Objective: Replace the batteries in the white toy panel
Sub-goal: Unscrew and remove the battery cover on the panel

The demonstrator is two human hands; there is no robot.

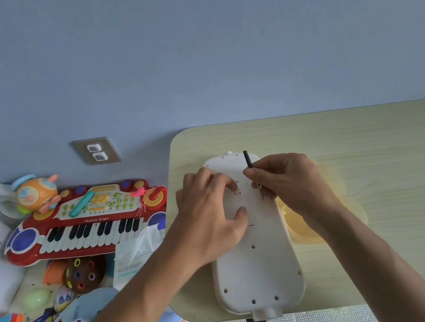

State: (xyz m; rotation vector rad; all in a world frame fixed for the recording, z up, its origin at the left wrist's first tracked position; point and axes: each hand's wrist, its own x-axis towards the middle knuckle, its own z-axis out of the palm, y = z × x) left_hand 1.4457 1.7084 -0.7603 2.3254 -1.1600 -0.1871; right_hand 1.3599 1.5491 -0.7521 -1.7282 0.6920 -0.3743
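The white toy panel [260,264] lies back side up on the pale wooden table [368,137], long axis running away from me. My left hand [213,210] rests on its upper half, fingers curled over the battery area, which is mostly hidden beneath them. My right hand [288,179] pinches a thin screwdriver [252,174] with a black handle; its metal tip points down at the panel's right edge. No batteries are visible.
A yellow translucent dish [306,226] sits right of the panel, partly under my right forearm. Left of the table, on the floor, lie a red toy keyboard [86,226], an orange round toy [35,194], a tissue pack [136,252] and several other toys.
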